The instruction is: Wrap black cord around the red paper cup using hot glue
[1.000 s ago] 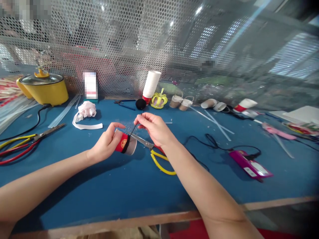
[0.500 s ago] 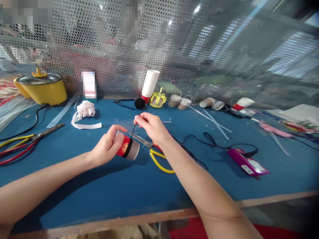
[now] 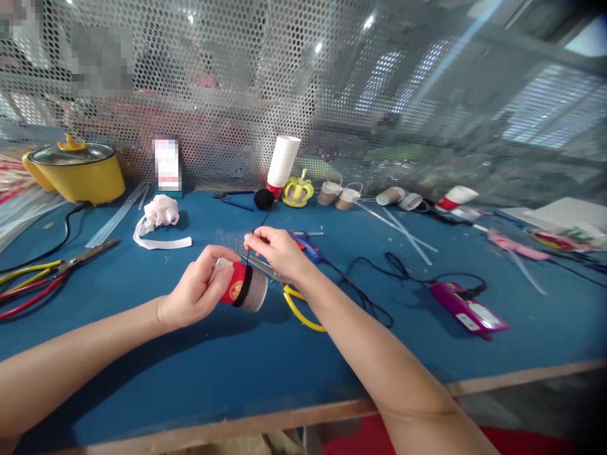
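Note:
My left hand (image 3: 199,287) is closed round a red and white paper cup (image 3: 236,284), tipped on its side with its end facing right. A band of black yarn (image 3: 245,287) is wound about the cup. Above it, my right hand (image 3: 272,249) pinches the black strand that runs up from the band. The strand leads back towards a black yarn ball (image 3: 263,199) on the table. Under my right hand lie yellow-handled scissors (image 3: 303,316), partly covered by my forearm. A blue glue gun (image 3: 308,246) shows just beyond my right wrist.
Large scissors (image 3: 61,268) and a white ribbon heap (image 3: 161,215) lie left. A yellow electric pot (image 3: 78,174) stands behind. Along the mesh wall are stacked cups (image 3: 283,161), a yellow crown-like piece (image 3: 298,191) and small baskets (image 3: 329,191). A purple power strip (image 3: 467,306) with cables lies right.
My right hand has come down and left, nearer the cup, still pinching the yarn. The strand between hand and cup is shorter, and more of the glue gun shows.

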Tool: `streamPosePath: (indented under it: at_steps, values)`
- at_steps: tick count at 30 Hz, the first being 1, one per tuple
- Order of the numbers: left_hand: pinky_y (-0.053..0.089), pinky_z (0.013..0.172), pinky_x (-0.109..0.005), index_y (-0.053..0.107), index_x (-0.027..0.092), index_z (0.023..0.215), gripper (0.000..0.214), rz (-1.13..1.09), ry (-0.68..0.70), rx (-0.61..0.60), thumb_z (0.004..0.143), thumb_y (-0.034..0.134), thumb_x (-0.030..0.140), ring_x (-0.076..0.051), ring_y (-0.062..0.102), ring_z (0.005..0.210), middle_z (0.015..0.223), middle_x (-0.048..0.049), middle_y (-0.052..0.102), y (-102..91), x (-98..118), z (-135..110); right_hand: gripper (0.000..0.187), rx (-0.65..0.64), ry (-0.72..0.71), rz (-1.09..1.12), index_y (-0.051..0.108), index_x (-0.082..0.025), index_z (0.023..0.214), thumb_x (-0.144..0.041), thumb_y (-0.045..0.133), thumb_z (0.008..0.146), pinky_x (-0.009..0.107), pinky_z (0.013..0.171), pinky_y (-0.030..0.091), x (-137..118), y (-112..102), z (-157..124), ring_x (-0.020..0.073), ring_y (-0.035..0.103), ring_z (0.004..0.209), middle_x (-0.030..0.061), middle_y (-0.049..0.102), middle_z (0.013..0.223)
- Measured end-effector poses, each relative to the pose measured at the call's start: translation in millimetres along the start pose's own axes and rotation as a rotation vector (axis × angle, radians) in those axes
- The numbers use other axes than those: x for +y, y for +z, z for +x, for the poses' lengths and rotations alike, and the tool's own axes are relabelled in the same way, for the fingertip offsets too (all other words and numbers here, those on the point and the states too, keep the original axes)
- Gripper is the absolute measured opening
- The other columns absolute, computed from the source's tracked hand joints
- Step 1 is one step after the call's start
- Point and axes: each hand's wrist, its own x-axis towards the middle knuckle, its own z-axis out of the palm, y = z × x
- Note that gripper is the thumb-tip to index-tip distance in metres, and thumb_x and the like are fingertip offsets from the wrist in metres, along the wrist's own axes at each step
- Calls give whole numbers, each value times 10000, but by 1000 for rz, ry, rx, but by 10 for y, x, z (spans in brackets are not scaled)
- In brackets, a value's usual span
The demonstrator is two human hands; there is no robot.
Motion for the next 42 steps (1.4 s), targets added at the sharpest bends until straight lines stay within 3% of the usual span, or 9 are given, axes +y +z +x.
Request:
streamPosePath:
  at_steps: [17, 25, 32, 38, 42]
  values:
    - [301, 417, -169, 446, 199, 999, 131, -61, 122, 56, 879, 396, 195, -54, 378, 440, 588, 42, 475, -16, 21, -7, 218, -92, 45, 109, 537, -146, 646, -325, 502, 765, 207, 528, 335, 45, 89, -36, 87, 451, 557, -8, 541, 621]
    - [320, 398, -146, 443, 204, 966, 104, -179, 9, 132, 884, 403, 254, -53, 354, 423, 534, 66, 424, -4, 99, 50, 298, -207, 189, 200, 487, -171, 632, -445, 550, 729, 193, 406, 244, 126, 114, -20, 62, 309, 407, -72, 382, 482]
    - [347, 412, -164, 444, 204, 972, 111, -143, 45, 133, 877, 411, 250, -63, 383, 432, 535, 61, 438, -16, 101, 41, 399, -247, 256, 310, 527, -168, 640, -560, 556, 705, 200, 398, 324, 164, 146, -1, 86, 413, 410, -41, 480, 462]
    - [438, 587, -229, 424, 182, 1107, 236, -18, 49, 99, 881, 396, 245, -113, 519, 606, 612, 19, 525, -39, -59, 62, 608, -339, 320, 476, 596, -140, 668, -675, 326, 769, 243, 512, 465, 48, -115, -25, 122, 562, 529, 34, 594, 571]
    - [444, 651, -241, 388, 175, 1178, 314, -19, -41, 15, 887, 388, 293, -117, 528, 677, 744, -9, 571, -56, -102, 126, 470, -381, 228, 419, 615, -139, 934, -556, 541, 732, 267, 608, 502, 48, -252, -126, 143, 606, 688, 53, 650, 773]
